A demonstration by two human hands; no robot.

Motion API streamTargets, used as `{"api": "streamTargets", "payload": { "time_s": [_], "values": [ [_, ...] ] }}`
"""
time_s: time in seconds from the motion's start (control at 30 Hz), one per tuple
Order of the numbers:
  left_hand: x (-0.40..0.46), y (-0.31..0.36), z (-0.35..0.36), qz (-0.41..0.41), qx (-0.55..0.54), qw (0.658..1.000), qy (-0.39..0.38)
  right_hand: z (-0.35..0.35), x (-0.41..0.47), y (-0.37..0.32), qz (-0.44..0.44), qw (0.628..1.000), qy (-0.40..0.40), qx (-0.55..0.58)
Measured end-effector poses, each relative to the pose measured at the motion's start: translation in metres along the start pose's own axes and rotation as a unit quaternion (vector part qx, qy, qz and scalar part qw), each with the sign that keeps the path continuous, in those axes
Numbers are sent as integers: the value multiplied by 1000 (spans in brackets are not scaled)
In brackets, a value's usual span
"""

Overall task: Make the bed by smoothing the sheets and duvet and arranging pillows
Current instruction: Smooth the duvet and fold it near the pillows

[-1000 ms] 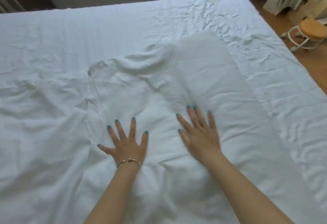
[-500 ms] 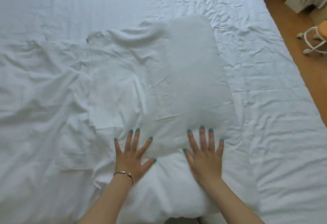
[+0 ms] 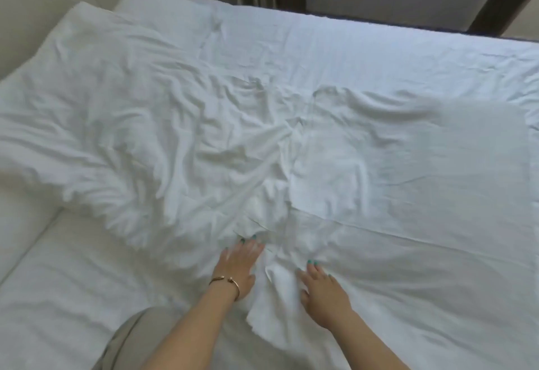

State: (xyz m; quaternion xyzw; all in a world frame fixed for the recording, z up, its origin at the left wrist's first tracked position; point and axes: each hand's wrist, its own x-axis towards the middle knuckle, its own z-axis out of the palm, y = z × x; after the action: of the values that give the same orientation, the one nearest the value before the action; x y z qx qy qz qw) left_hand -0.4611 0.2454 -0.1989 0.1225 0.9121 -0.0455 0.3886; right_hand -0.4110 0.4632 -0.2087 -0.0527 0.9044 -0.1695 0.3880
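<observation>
Smoothing is best done with flat palms swept outward from the bunched fold, so creases are pushed to the edges, not gathered. Left hand (image 3: 240,261) and right hand (image 3: 322,289) are pressed flat and apart on the duvet (image 3: 180,142), which lies rumpled ahead and leftward; pillows (image 3: 163,10) are at the far left corner.

Both hands, left (image 3: 237,264) and right (image 3: 323,293), press flat on the rumpled white duvet (image 3: 163,136).

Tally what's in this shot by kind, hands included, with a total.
Hands: 2 (left hand, right hand)
Pillows: 2 (near pillow, far pillow)
Duvet: 1
Bracelet: 1
Total: 6
</observation>
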Motion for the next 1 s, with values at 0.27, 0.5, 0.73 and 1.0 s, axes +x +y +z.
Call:
{"api": "streamTargets", "payload": {
  "time_s": [0.27,0.5,0.73,1.0],
  "values": [
    [27,-213,-78,-4,-60,983,175,-64,108,-166,92,974,202,-48],
    [77,-501,-64,-240,-8,964,117,-67,259,-365,66,994,58,61],
    [44,-655,-99,-257,-37,893,368,-71,296,-492,44,996,24,72],
    [-1,-781,-172,-496,-457,656,339,-180,350,-643,-161,981,110,0]
  ]
}}
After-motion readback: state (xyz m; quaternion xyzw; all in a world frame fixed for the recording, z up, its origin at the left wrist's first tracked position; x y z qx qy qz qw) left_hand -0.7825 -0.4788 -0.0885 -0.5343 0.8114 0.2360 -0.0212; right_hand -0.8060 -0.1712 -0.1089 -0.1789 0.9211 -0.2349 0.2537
